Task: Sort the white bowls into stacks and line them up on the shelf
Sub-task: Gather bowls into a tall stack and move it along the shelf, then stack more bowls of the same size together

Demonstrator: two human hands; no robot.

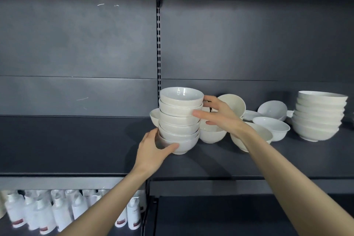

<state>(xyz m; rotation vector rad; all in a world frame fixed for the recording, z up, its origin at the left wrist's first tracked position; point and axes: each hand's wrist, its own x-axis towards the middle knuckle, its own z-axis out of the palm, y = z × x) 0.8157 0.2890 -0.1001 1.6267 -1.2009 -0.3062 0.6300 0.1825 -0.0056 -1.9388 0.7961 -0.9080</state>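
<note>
The left hand [153, 145] was wrapped round the lowest bowl of a stack of six white bowls [180, 120], with the thumb laid across the front of that bowl and the fingers hidden behind it. The right hand [220, 115] was clasped on the upper part of the same stack from the right, with the thumb pressed on the front of the third bowl and a finger hooked behind the top bowls. The stack was held upright at the middle of the dark shelf [76, 143], roughly halfway between its front edge and its back edge. Whether its foot rested on the surface could not be told.

A single bowl [154, 117] was partly hidden behind the stack on its left. A small bowl [210, 134] was seen just right of the stack, below the right palm, and a tilted cream bowl [234, 103] behind the right hand. A wide bowl [254, 136] lay under the right wrist, with another upright bowl [272, 128] beside it. Farther back, a shallow dish [251, 115] and a tipped bowl [272, 109] were seen. A second stack of larger bowls [319, 117] stood toward the right end of the shelf.

White bottles [38, 212] were ranged on the lower shelf at the left.
</note>
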